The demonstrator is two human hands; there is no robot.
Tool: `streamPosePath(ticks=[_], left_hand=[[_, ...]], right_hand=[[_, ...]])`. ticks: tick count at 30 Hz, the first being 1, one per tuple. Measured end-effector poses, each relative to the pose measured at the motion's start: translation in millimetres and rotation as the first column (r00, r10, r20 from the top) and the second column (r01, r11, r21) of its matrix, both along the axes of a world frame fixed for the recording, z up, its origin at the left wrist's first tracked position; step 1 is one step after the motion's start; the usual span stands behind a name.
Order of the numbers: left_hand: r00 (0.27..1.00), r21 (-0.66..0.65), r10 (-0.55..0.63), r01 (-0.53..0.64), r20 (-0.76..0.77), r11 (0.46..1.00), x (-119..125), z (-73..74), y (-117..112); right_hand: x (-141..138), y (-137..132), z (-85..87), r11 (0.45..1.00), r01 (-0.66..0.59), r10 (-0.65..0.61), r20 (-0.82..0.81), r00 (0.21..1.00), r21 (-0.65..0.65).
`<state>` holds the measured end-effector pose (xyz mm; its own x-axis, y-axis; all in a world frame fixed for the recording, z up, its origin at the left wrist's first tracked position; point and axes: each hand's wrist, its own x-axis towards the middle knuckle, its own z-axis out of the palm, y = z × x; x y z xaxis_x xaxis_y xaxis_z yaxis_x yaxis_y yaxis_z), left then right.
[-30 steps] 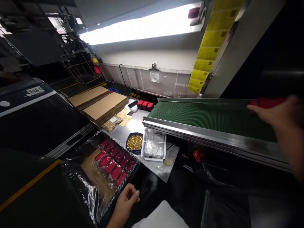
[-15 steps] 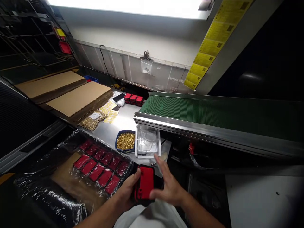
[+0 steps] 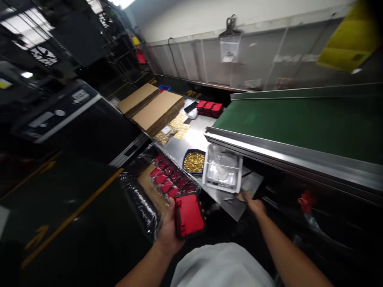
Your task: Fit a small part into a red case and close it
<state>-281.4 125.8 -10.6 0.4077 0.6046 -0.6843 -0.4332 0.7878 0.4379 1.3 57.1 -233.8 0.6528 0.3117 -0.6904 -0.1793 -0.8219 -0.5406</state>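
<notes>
A flat red case with a black edge (image 3: 190, 215) is gripped in my left hand (image 3: 170, 231), its red face turned up. My right hand (image 3: 255, 206) reaches to the front corner of the metal table, fingertips at a tan, flat piece (image 3: 243, 195); blur hides whether they hold it. Close by lies a small metal tool or pin (image 3: 228, 198). Behind it stands a white divided tray (image 3: 206, 175) with clear plastic bags (image 3: 223, 169) in it. Left of that tray is a blue bin (image 3: 184, 159) full of small brass-coloured parts (image 3: 194, 162).
A plastic-lined box (image 3: 140, 207) with rows of red cases stands left. Cardboard stacks (image 3: 158, 109), a bag of brass parts (image 3: 164, 135), yellow sticker sheets (image 3: 181, 130) and stacked red cases (image 3: 209, 108) lie farther back. A green conveyor (image 3: 299, 123) runs off right.
My right hand has moved away from the red case, out to the right to the table corner. My left hand still holds the case. The view has swung left.
</notes>
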Motion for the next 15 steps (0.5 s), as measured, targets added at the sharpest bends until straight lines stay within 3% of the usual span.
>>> streamPosePath(ticks=[3,6,9,11,12,14,15], left_hand=[[0.998,0.044,0.053,-0.053,-0.015,0.998,-3.5,-0.9,-1.0],[0.998,0.084,0.066,-0.067,0.019,0.994,-9.3,-1.9,-0.6],[0.994,0.099,0.025,-0.036,0.111,0.994,-13.1,-2.2,-0.2],[0.988,0.094,0.011,-0.025,0.152,0.995,-14.1,-3.3,-0.5],[0.987,0.089,0.010,-0.024,0.159,0.996,-14.1,-4.1,-1.0],[0.988,0.092,0.002,-0.017,0.157,0.996,-13.5,-5.4,-2.1],[0.988,0.107,-0.004,-0.012,0.152,0.994,-13.1,-5.7,-2.5]], right_hand=[[9.6,-12.7,-3.1,0.999,0.042,-0.041,-0.062,0.997,0.010],[4.2,-26.7,17.4,0.989,0.099,-0.088,-0.096,0.991,0.109],[-26.7,-32.1,75.6,0.958,0.080,-0.053,-0.107,0.993,0.275],[-58.0,-28.1,129.2,0.911,-0.058,0.068,-0.011,0.998,0.407],[-74.5,-24.1,156.2,0.831,-0.182,0.178,0.059,0.982,0.526],[-104.7,-13.6,202.2,0.619,-0.339,0.312,0.175,0.934,0.709],[-117.2,-7.9,218.9,0.482,-0.422,0.405,0.232,0.884,0.768]])
